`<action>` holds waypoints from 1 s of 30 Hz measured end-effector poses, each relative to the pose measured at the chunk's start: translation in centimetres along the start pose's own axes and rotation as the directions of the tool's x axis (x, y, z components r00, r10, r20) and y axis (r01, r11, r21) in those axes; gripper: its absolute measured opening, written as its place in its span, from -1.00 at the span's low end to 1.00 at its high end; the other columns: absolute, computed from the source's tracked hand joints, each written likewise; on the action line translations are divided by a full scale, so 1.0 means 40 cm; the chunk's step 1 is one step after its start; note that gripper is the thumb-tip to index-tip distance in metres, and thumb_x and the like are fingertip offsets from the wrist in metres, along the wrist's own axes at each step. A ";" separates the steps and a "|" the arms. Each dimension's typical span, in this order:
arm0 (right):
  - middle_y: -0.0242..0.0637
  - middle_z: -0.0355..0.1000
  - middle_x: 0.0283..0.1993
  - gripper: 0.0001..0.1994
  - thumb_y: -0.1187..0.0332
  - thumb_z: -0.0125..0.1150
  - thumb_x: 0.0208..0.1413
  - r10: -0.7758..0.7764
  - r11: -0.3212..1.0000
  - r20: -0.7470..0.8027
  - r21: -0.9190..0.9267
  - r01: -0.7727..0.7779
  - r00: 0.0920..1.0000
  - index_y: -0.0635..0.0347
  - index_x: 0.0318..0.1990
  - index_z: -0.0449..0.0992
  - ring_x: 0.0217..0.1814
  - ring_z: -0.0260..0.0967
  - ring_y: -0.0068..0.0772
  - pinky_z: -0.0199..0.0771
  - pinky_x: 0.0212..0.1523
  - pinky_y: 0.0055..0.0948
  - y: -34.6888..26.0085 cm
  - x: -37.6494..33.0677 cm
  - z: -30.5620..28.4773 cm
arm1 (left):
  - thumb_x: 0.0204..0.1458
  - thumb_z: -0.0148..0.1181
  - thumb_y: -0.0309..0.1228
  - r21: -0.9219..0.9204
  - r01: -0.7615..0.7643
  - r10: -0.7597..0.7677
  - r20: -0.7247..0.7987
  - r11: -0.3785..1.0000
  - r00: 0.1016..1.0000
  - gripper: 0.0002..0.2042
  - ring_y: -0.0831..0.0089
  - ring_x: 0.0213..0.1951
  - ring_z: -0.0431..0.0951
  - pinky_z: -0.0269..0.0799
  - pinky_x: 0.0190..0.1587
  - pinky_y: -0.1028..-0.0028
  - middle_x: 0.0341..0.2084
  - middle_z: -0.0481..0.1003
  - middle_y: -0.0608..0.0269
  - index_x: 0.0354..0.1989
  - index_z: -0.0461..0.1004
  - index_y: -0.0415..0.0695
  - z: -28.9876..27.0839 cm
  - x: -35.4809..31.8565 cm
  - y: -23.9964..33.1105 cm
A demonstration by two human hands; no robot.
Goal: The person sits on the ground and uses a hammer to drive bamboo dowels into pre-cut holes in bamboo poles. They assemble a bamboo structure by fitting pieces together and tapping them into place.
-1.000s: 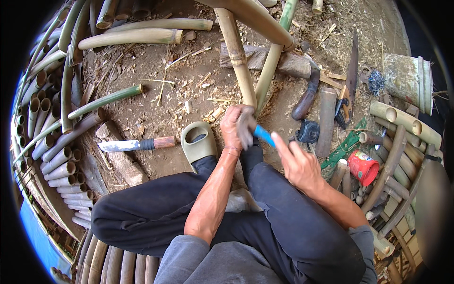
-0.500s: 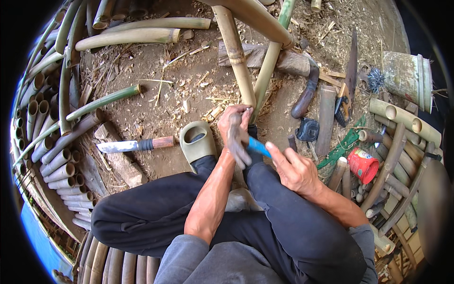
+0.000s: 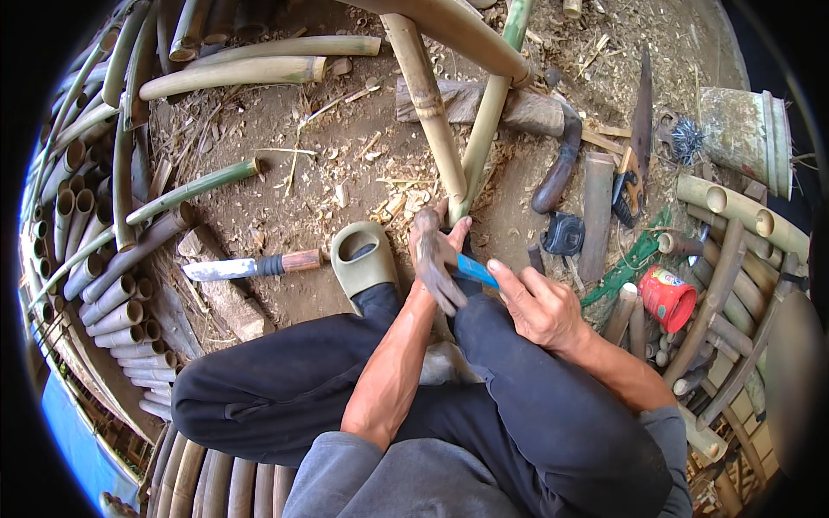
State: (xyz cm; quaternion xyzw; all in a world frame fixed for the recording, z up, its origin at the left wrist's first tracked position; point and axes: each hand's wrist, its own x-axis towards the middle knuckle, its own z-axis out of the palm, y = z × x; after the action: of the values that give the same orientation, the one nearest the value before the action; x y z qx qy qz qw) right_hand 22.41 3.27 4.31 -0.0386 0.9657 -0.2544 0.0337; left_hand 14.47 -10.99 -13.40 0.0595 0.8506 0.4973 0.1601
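Observation:
I sit on the dirt ground with crossed legs in dark trousers. My left hand (image 3: 436, 255) rests at the near end of a green bamboo pole (image 3: 488, 121), fingers spread and hanging down, thumb against the pole. My right hand (image 3: 540, 302) grips a tool with a blue handle (image 3: 475, 270), whose tip points at the pole's end under the left hand. A thicker tan bamboo pole (image 3: 427, 104) lies beside the green one, both leaning on a crosswise bamboo (image 3: 466, 34).
A knife with a wooden handle (image 3: 250, 266) lies on a wood block (image 3: 220, 289) at left, next to my green sandal (image 3: 363, 259). Bamboo pieces (image 3: 86, 259) are stacked around. A red can (image 3: 669, 298), a tape measure (image 3: 566, 233), a saw (image 3: 639, 147) and a curved sheath (image 3: 557, 168) lie at right.
My left hand has loosened from a fist over the pole end to hanging fingers. The blue-handled tool and my right hand have shifted slightly lower and closer to me.

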 end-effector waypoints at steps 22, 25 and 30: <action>-0.23 0.24 -0.52 -0.47 0.44 0.15 0.17 0.157 0.983 0.171 -0.125 -0.136 0.973 0.08 0.33 0.32 -0.63 0.45 -0.18 0.51 -0.65 -0.21 0.092 -0.008 0.047 | -0.05 0.38 -0.17 0.056 0.048 -0.053 0.107 0.997 0.993 -0.52 0.06 -0.16 0.57 0.49 -0.11 0.17 -0.21 0.54 0.03 0.03 0.56 -0.16 -0.020 0.012 0.036; -0.31 0.19 -0.55 -0.44 0.45 0.21 0.12 -0.046 0.999 -0.027 0.002 0.046 0.999 0.12 0.33 0.34 -0.67 0.33 -0.35 0.48 -0.68 -0.30 0.043 -0.018 0.036 | -0.05 0.37 -0.16 0.004 0.000 0.000 -0.022 1.000 1.000 -0.51 0.06 -0.16 0.57 0.49 -0.11 0.17 -0.21 0.54 0.03 0.04 0.56 -0.17 -0.001 0.006 0.017; -0.33 0.18 -0.53 -0.45 0.47 0.20 0.12 0.099 0.980 0.113 -0.184 -0.077 0.989 0.13 0.32 0.37 -0.68 0.30 -0.40 0.45 -0.68 -0.33 0.101 -0.021 0.059 | -0.04 0.37 -0.25 0.065 -0.009 0.003 0.097 0.998 0.995 -0.64 0.06 -0.22 0.58 0.50 -0.18 0.20 -0.25 0.54 0.11 -0.04 0.59 -0.02 -0.023 0.011 0.034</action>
State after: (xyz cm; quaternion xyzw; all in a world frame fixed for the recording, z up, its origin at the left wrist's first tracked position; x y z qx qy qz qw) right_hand 23.23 5.70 0.29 -0.0140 0.9816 -0.1620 0.1003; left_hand 13.67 -10.97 -11.88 0.0912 0.8574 0.4664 0.1977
